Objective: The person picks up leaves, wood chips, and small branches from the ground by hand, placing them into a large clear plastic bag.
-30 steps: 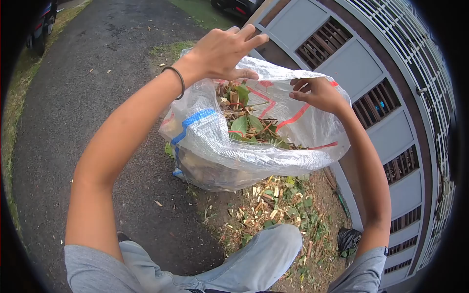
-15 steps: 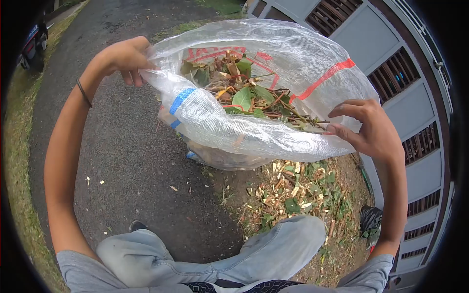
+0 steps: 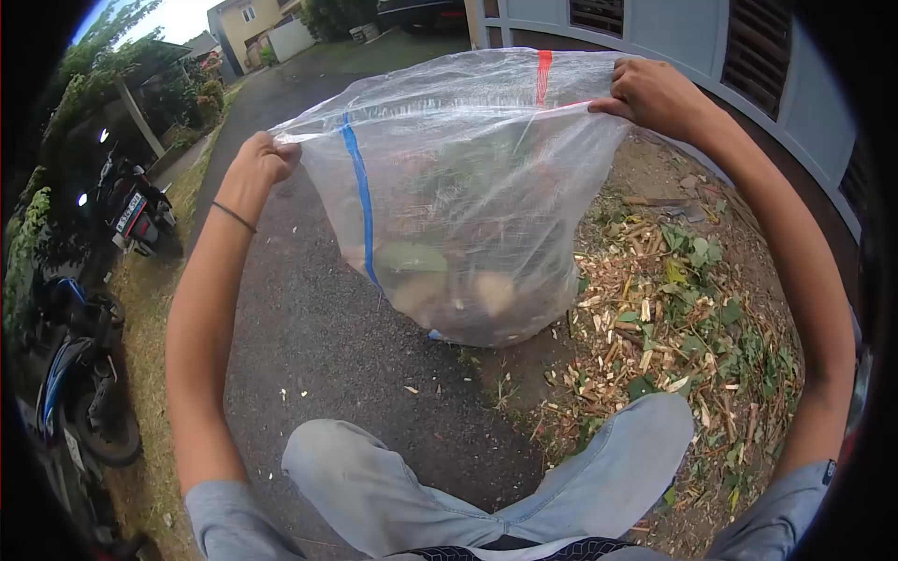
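A large see-through plastic sack (image 3: 468, 187), with a blue stripe and a red stripe, is lifted by its rim in front of me. Leaves and cut plant pieces show dimly through its lower part. My left hand (image 3: 271, 157) is closed on the rim at the left corner. At the right corner my right hand (image 3: 645, 93) grips the rim between thumb and fingers. The rim is stretched between both hands, and the inside of the sack is mostly hidden behind its near wall.
Wood chips and leaves (image 3: 655, 318) cover the ground at the right, beside a grey wall (image 3: 692, 47). Dark asphalt (image 3: 309, 346) lies at the left. Two motorbikes stand on the far left, one red-tailed (image 3: 140, 220), one blue (image 3: 70, 365).
Both hands have raised and stretched the sack's rim, so its near side now hides the contents. My right hand moved up and inward. The view has tilted up, showing motorbikes and houses.
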`<state>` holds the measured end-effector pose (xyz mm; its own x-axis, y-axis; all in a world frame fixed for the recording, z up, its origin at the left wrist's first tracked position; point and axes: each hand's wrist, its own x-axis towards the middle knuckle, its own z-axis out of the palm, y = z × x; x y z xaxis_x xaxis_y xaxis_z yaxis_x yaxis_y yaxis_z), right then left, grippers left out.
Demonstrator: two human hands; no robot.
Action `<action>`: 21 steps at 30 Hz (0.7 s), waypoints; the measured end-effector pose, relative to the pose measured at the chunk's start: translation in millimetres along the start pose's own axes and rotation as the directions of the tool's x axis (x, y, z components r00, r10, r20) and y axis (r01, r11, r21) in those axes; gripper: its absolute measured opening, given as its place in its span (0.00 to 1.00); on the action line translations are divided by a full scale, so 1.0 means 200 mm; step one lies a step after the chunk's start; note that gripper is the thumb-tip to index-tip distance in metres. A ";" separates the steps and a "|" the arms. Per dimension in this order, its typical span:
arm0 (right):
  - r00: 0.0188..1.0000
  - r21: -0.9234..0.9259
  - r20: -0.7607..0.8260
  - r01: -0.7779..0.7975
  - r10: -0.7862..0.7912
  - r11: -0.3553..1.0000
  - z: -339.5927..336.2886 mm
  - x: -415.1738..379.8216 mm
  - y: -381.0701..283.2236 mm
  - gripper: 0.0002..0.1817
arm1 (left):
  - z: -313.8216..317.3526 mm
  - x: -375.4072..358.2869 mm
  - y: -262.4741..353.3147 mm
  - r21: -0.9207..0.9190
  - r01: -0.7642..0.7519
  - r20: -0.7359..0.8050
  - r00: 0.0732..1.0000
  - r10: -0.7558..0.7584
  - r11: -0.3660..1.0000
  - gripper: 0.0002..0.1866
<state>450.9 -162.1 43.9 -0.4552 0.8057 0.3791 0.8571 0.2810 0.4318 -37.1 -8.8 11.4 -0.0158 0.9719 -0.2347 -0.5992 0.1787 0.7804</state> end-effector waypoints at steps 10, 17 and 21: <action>0.917 0.133 -0.038 -0.390 0.398 0.911 0.29 -0.45 0.55 0.33 | 0.76 0.05 -0.13 0.318 -0.183 0.180 0.975 0.131 0.930 0.07; 0.915 0.507 -0.191 -0.218 0.355 0.834 0.41 -0.61 0.49 0.32 | 0.74 -0.10 -0.17 0.683 -0.178 0.143 0.984 0.110 0.708 0.09; 0.941 0.746 -0.193 -0.042 0.277 0.665 0.41 -0.62 0.39 0.23 | 0.56 -0.14 -0.11 0.667 -0.139 0.149 0.987 0.051 0.732 0.15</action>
<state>593.6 -197.5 -35.6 -0.2376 0.7353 0.6347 0.7691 0.5415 -0.3394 65.9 -23.1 65.4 0.0733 0.9917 -0.1053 0.0978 0.0979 0.9904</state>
